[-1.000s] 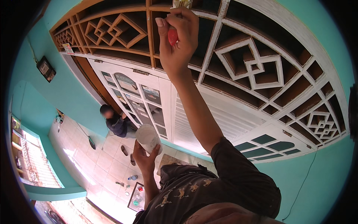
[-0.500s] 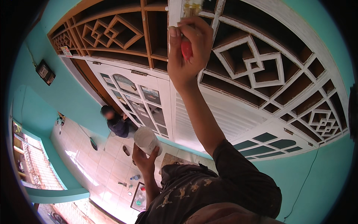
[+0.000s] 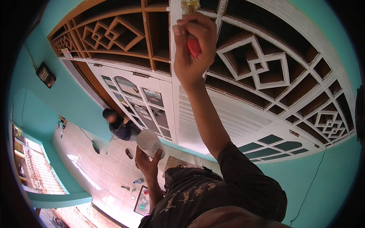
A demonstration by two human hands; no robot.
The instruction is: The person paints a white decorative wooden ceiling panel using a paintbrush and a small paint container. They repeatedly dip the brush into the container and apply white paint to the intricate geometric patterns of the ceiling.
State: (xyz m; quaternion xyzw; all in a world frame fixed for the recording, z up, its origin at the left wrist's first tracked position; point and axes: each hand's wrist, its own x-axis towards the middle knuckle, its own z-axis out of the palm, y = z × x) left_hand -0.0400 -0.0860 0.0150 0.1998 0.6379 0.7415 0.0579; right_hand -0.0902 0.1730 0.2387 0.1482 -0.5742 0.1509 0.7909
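My right hand (image 3: 197,51) is raised high and closed around the red handle of a paintbrush (image 3: 194,47). The brush's pale bristle end points up against a white upright post (image 3: 176,13) of the door frame. Lower down, my left hand (image 3: 148,164) grips a white plastic tub (image 3: 149,143) from below and the side. The tub's open mouth is tilted toward me, with whitish matter on its inner wall. To the right of the post, the lattice panel (image 3: 262,64) is coated white with worn brown edges; the left lattice panel (image 3: 114,36) is orange-brown.
A person in dark clothing (image 3: 122,129) crouches by the white glazed door (image 3: 140,100). A small table (image 3: 141,199) with bottles stands on the tiled floor below left. A sandal (image 3: 129,153) and a blue-capped bottle (image 3: 138,181) lie nearby. A meter box (image 3: 45,75) hangs on the turquoise wall.
My right hand has shifted slightly, and the brush has moved a little up and left along the post. The left hand and tub stay nearly still. The crouching person's arm has moved.
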